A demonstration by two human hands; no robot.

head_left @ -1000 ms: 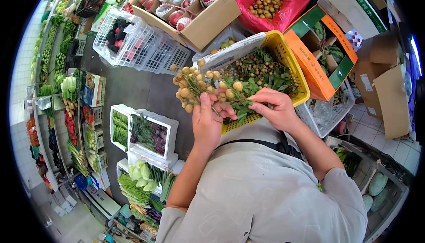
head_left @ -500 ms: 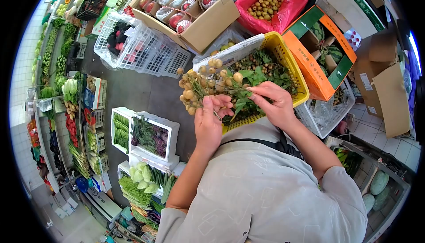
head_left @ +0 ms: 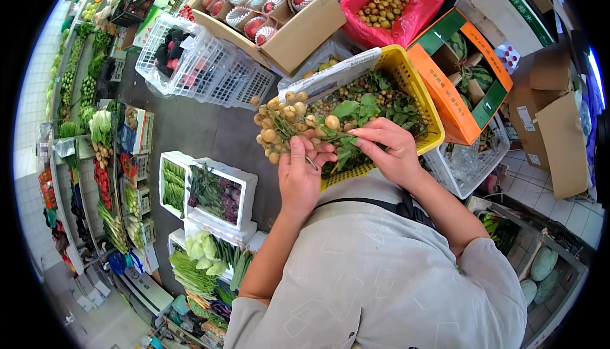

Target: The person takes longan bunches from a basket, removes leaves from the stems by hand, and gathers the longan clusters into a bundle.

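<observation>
Head view: yellow basket, right of centre, contains small brown fruit and greenery; pink bag, top, holds yellowish fruit. Fruit bunch, centre: tan, round, stemmed. My left hand grips its stems; my right hand pinches a leafy sprig

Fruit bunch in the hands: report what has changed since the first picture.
The right hand has shifted slightly left and away from the body; a large fruit near its fingertips has moved a little left. Neither hand visibly let go. The left hand still holds the bunch; the yellow basket stayed put.
</observation>
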